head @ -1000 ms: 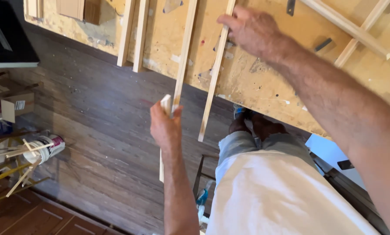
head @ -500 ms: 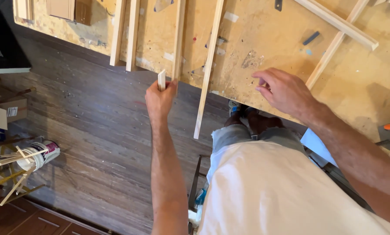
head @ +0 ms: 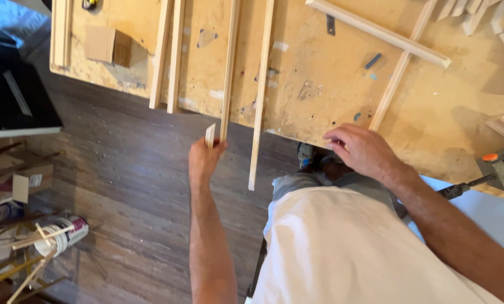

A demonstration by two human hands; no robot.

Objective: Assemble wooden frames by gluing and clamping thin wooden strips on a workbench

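1. Head view, centre: the left hand [head: 204, 160] pinches a short pale wood piece [head: 210, 135] at the near end of a long wood strip [head: 229, 67] overhanging the workbench [head: 319, 95].
2. Centre right: the right hand [head: 361, 151] rests at the workbench edge, fingers curled, apparently holding nothing.
3. Another strip [head: 260, 95] lies between the hands.

Four long wood strips [head: 229, 67] are lying side by side on the workbench [head: 319, 50], their ends sticking out over the floor [head: 128, 186]. The left hand [head: 204, 157] is staying just under one strip's end, maybe touching it. The right hand [head: 361, 149] is resting at the bench edge, further right. A bucket [head: 60, 236] is sitting on the floor, far left.
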